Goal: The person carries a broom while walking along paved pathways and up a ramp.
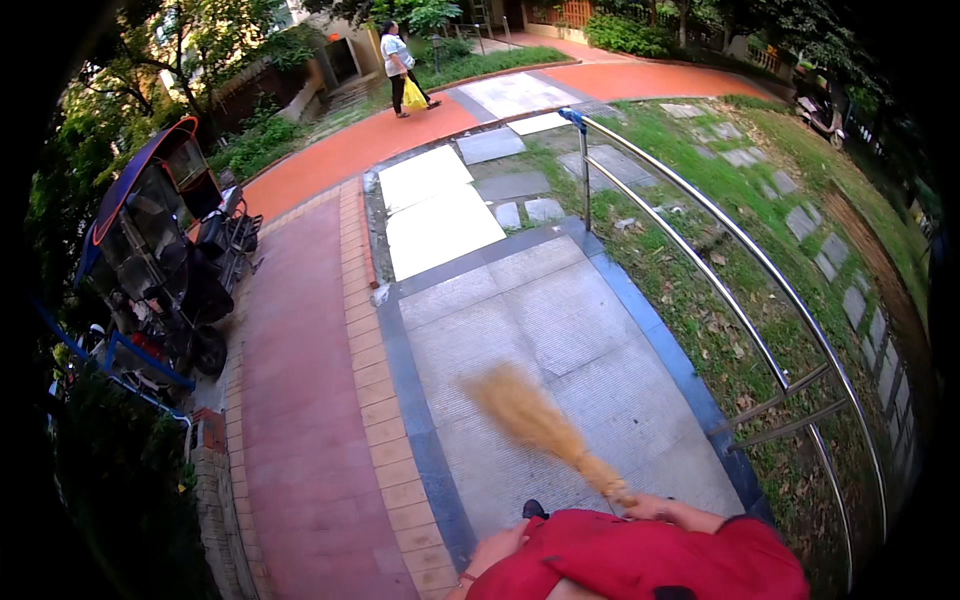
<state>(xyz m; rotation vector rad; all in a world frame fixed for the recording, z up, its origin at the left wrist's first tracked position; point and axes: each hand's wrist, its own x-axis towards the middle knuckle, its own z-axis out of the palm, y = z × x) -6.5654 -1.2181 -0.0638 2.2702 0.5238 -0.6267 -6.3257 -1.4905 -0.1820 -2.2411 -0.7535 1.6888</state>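
Note:
A straw hand broom (530, 418) points away from me over the grey ribbed paving, its bristle end blurred. My right hand (655, 509) is closed around the handle end, close against my red shirt (640, 560). At the lower edge my left hand (498, 546) is by the shirt's left side, apart from the broom; its fingers are too hidden to read. A dark shoe tip (535, 509) shows between the two hands. Whether the bristles touch the slabs (590, 345) cannot be told.
A metal handrail (700, 203) borders the slabs on the right, with grass (690, 260) beyond. A covered three-wheeler (165, 250) stands left of the reddish path (305, 400). Farther off, a person (397, 65) with a yellow bag (414, 93) is on the orange path.

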